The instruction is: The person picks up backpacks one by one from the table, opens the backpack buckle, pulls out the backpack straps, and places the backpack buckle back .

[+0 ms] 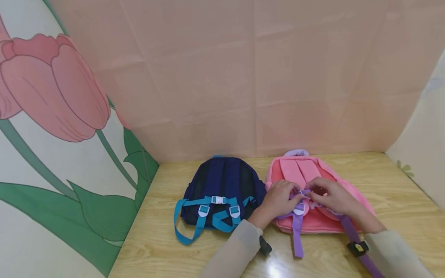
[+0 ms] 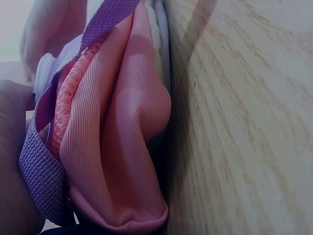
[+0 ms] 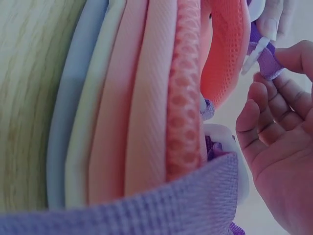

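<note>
A pink backpack lies with its strap side up on the table. Over its lower middle, my left hand pinches a purple strap by a small white buckle. My right hand faces it and pinches the short end of the purple strap between thumb and fingertips, with its other fingers loosely curled. In the head view the fingers partly hide the buckle. Another purple strap hangs from a white adjuster below the hands. Purple webbing loops beside my left hand in the left wrist view.
A navy backpack with teal straps lies just left of the pink one. The wooden table meets a peach backdrop behind, and a tulip-printed panel stands at left. A long purple strap runs under my right forearm.
</note>
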`<state>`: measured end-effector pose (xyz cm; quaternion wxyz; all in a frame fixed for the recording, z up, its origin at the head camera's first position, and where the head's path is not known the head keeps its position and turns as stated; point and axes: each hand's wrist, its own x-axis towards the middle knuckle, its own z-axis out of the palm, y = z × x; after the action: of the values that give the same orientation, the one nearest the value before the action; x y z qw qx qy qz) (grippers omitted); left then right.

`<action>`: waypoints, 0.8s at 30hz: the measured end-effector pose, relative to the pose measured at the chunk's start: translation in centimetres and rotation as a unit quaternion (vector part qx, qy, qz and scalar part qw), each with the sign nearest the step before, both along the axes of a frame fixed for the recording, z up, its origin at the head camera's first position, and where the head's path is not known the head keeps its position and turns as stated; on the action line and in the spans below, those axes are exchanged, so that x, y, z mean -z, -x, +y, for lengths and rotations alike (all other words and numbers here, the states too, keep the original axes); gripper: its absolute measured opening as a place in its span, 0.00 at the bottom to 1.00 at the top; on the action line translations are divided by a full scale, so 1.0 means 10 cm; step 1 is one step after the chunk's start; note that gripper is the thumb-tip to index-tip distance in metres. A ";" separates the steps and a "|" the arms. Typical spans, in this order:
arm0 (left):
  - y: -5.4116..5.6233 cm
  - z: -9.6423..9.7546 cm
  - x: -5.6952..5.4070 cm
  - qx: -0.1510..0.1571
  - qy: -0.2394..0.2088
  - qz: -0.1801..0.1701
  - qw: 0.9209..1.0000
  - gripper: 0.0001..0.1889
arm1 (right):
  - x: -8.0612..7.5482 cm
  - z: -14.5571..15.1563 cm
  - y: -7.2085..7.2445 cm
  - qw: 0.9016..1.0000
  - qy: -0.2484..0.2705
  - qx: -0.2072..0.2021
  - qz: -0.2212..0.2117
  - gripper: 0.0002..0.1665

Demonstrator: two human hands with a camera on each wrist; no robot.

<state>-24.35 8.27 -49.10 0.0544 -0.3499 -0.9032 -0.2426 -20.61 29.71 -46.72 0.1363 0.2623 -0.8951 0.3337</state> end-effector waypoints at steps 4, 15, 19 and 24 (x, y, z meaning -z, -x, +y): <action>-0.01 0.00 -0.01 -0.006 -0.004 0.001 1.000 0.13 | 0.01 0.01 0.00 1.000 0.009 -0.003 -0.004 0.11; -0.01 0.00 -0.01 -0.013 -0.015 0.016 1.000 0.13 | 0.10 0.05 -0.01 0.989 0.086 0.044 -0.111 0.08; 0.00 -0.01 0.00 -0.016 -0.016 0.012 1.000 0.13 | 0.13 0.07 -0.01 0.981 0.122 0.049 -0.141 0.11; 0.01 -0.01 0.01 -0.018 -0.020 -0.002 1.000 0.14 | 0.10 0.08 -0.02 0.991 0.092 0.021 -0.098 0.15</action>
<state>-24.42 8.12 -49.19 0.0633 -0.3323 -0.9044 -0.2602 -20.41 30.48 -47.68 0.0782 0.1954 -0.8750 0.4361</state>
